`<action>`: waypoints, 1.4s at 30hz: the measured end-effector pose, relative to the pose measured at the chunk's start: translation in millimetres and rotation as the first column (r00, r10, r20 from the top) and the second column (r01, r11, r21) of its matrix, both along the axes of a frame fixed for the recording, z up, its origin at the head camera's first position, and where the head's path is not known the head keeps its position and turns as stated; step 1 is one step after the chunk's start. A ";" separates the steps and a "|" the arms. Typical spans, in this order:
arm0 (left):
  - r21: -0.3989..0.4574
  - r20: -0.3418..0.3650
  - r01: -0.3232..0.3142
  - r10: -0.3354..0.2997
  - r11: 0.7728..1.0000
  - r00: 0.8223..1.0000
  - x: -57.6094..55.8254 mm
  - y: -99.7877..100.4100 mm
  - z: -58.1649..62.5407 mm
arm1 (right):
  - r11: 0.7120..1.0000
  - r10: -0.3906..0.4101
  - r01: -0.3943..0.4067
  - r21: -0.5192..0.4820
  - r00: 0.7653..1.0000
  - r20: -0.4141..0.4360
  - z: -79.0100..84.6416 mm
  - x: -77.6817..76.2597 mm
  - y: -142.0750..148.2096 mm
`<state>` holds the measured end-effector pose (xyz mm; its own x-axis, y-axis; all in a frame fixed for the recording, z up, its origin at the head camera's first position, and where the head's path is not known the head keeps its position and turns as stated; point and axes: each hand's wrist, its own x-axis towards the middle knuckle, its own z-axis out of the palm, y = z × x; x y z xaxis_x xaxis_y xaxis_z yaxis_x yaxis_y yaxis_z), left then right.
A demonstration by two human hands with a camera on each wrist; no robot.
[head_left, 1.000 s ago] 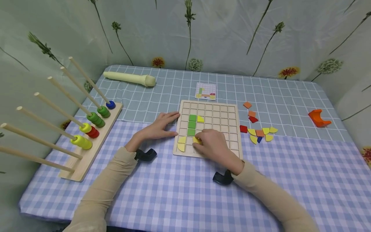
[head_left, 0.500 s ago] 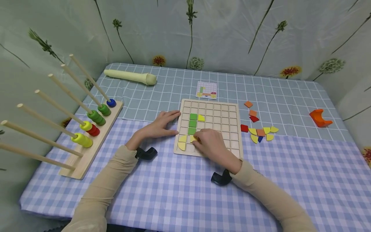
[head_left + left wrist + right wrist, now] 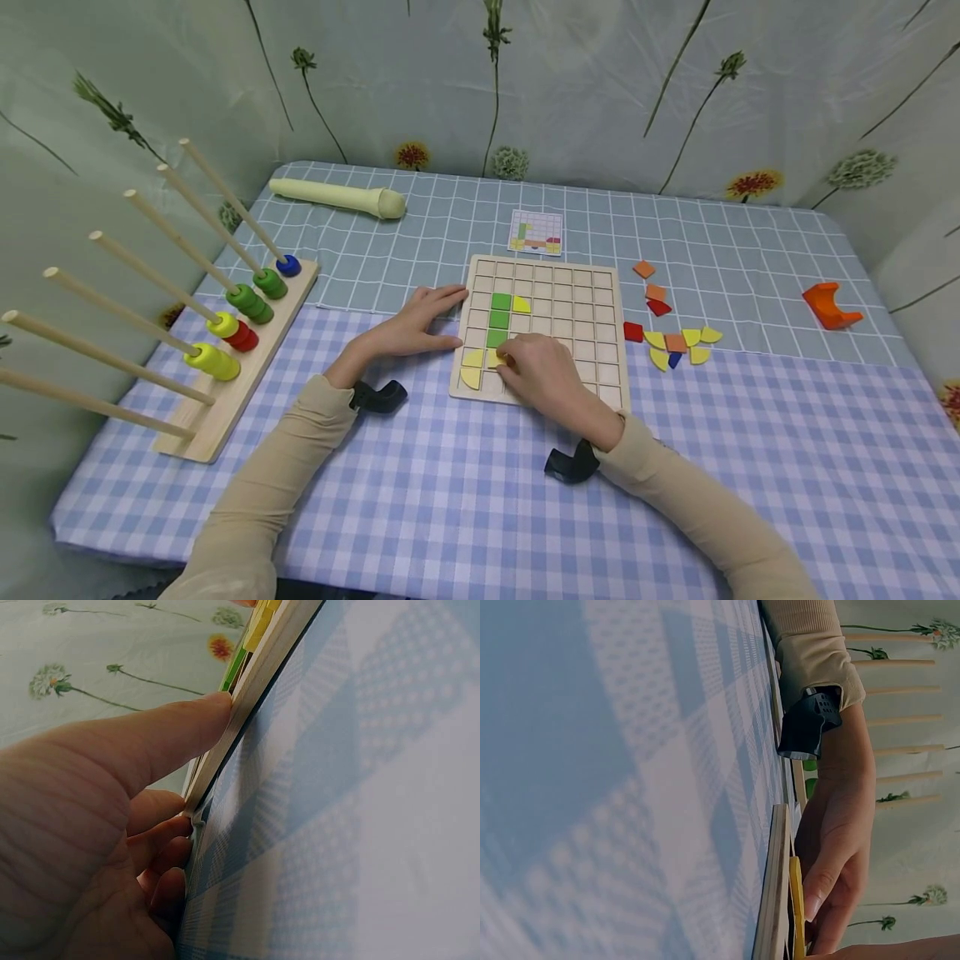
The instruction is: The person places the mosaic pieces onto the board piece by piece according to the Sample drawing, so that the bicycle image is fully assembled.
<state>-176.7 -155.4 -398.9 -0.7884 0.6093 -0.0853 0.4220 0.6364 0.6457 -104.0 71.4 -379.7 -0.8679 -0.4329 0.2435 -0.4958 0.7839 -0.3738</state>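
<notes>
A wooden grid board (image 3: 576,322) lies on the table in the head view. My left hand (image 3: 416,327) rests against its left edge with fingers and thumb extended; in the left wrist view the thumb (image 3: 180,731) touches the board's side. My right hand (image 3: 547,372) is low over the board, its fingers pinching a yellow piece (image 3: 492,359) just below a column of green squares (image 3: 498,319). The fingers partly hide that piece. Yellow quarter-round pieces (image 3: 470,379) lie in the lower left cells, and another yellow piece (image 3: 521,305) sits right of the top green square.
Loose red, orange, yellow and blue pieces (image 3: 675,342) lie right of the board. Behind it is a small pattern card (image 3: 536,232). A peg stand with coloured rings (image 3: 247,358) is at left, a pale microphone-shaped object (image 3: 337,196) at back left, an orange curved block (image 3: 828,306) at far right.
My right hand has shifted slightly left, and the yellow piece under its fingers now shows in the cell below the green squares. The left hand has stayed at the board's edge.
</notes>
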 end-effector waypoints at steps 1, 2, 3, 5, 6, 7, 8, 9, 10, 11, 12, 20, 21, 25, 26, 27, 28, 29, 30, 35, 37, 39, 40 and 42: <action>-0.001 -0.001 0.000 0.000 1.000 1.000 -0.1 0.0 -0.3 | 1.000 0.000 0.000 -0.004 1.000 0.003 -0.2 0.0 -0.1; -0.003 -0.004 0.001 -0.001 1.000 1.000 0.0 0.1 -0.4 | 1.000 0.001 -0.001 -0.007 1.000 0.005 -0.2 0.1 -0.2; -0.006 -0.007 0.002 -0.002 1.000 1.000 0.1 0.1 -0.5 | 1.000 0.002 -0.002 -0.009 1.000 0.006 -0.3 0.1 -0.3; -0.007 -0.009 0.005 -0.005 1.000 1.000 0.1 0.3 -0.6 | 1.000 0.007 -0.007 -0.011 1.000 0.007 -0.4 0.5 -0.5; -0.007 -0.004 0.003 -0.003 1.000 1.000 0.1 0.3 -0.4 | 1.000 0.013 -0.012 -0.012 1.000 0.006 -0.4 0.6 -0.6; -0.007 -0.002 0.004 -0.004 1.000 1.000 0.1 0.5 -0.5 | 1.000 0.020 -0.020 -0.012 1.000 0.006 -0.3 0.7 -0.7; -0.006 0.001 0.004 -0.004 1.000 1.000 0.1 0.6 -0.3 | 1.000 0.027 -0.027 -0.014 1.000 0.006 -0.1 0.9 -0.8; -0.006 0.005 0.003 -0.003 1.000 1.000 0.1 0.6 -0.2 | 0.999 0.034 -0.034 -0.018 0.999 0.007 0.0 0.9 -0.8; -0.005 0.009 0.003 -0.003 1.000 1.000 -0.1 0.7 -0.2 | 0.999 0.040 -0.040 -0.020 0.999 0.008 0.2 1.0 -0.7; -0.005 0.013 0.002 -0.002 1.000 1.000 -0.3 0.7 -0.2 | 0.999 0.046 -0.046 -0.022 0.999 0.009 0.3 1.0 -0.6; -0.006 0.012 0.002 -0.002 1.000 1.000 -0.3 0.7 -0.3 | 0.998 0.052 -0.052 -0.023 0.999 0.007 0.5 1.0 -0.4; -0.005 0.016 0.003 -0.003 1.000 1.000 -0.5 1.0 1.2 | 0.984 0.174 -0.176 -0.029 0.983 -0.065 2.3 2.6 -0.1; -0.005 0.017 0.002 -0.002 1.000 1.000 -0.6 0.9 1.2 | 0.978 0.202 -0.204 -0.029 0.977 -0.064 2.5 2.9 -1.2; -0.006 0.012 0.002 -0.002 1.000 1.000 -0.8 0.8 0.8 | 0.957 0.289 -0.289 0.019 0.956 -0.047 2.3 2.9 -7.6; -0.004 0.011 0.003 -0.003 1.000 1.000 -0.7 0.9 0.8 | 0.953 0.303 -0.301 0.039 0.952 -0.043 2.2 2.6 -9.3; -0.002 0.011 0.004 -0.003 1.000 1.000 -0.6 1.0 0.9 | 0.949 0.312 -0.310 0.054 0.949 -0.038 1.9 2.4 -10.5; -0.001 0.011 0.005 -0.005 1.000 1.000 -0.5 1.2 1.1 | 0.946 0.320 -0.318 0.067 0.947 -0.033 1.9 2.2 -11.5; 0.001 0.012 0.006 -0.006 1.000 1.000 -0.4 1.3 1.2 | 0.944 0.325 -0.322 0.076 0.945 -0.030 1.8 2.1 -12.2; 0.003 0.013 0.005 -0.005 1.000 1.000 -0.3 1.4 1.2 | 0.943 0.327 -0.324 0.084 0.945 -0.030 1.4 1.9 -12.7; 0.000 0.014 0.004 -0.004 1.000 1.000 -0.5 1.1 0.6 | 0.946 0.311 -0.305 0.106 0.949 -0.046 1.0 1.7 -12.8; -0.003 0.012 0.005 -0.005 1.000 1.000 -0.8 1.0 0.2 | 0.950 0.298 -0.292 0.108 0.953 -0.047 0.9 1.5 -12.8; -0.005 0.013 0.003 -0.003 1.000 1.000 -1.2 0.9 -0.2 | 0.954 0.286 -0.280 0.106 0.957 -0.042 0.7 1.4 -12.9; -0.007 0.014 0.003 -0.003 1.000 1.000 -1.3 0.8 -0.5 | 0.956 0.278 -0.273 0.106 0.960 -0.038 0.5 1.4 -12.9; -0.009 0.016 0.001 -0.001 1.000 1.000 -1.8 0.7 -1.1 | 0.960 0.264 -0.260 0.101 0.964 -0.030 0.3 1.3 -13.2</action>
